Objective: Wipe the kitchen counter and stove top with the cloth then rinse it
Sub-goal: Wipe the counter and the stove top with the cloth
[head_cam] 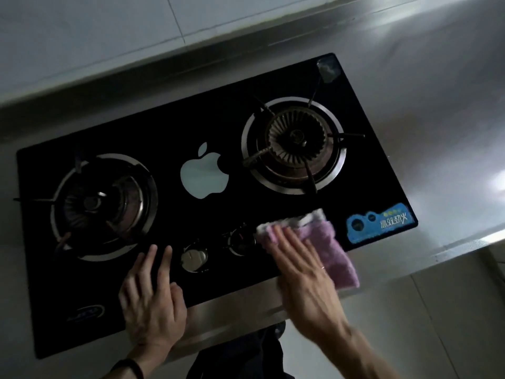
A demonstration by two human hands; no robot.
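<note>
The cloth (328, 242), pink-purple with a paler whitish hem, lies on the black glass stove top (191, 127) at about 4 o'clock from the apple-shaped sticker (203, 173). The right-hand knob (241, 239) is at its 9 o'clock and the blue sticker (381, 224) at its 2 o'clock. Its near corner reaches past the stove's front edge. The right hand (303, 269), a little blurred, lies on it palm down with the fingers straight. The grip is wide, pressing rather than pinching, and nothing curls round the fabric. The left hand (153, 294) rests flat on the glass at 7 o'clock from the apple-shaped sticker, fingers spread. Its grip is equally wide and holds nothing; it reads as a brace.

The cloth looks soft, light and limp, with a looped pile like terry or microfibre. On smooth glass it should slide easily and tend to bunch, so flat pressure over its middle suits wiping. Whether it is wet cannot be told; if it is, it will be heavier and drip. For lifting it to rinse, the free corner at 5 o'clock from the right hand is the easy place to gather it.

The pan-support prongs of the right burner (293, 143), at 12 o'clock from the cloth, could snag the pile. A sweep toward 9 o'clock could nudge the knob. The steel surface (423, 119) around the stove looks hard and smooth, so light pressure should do.
</note>
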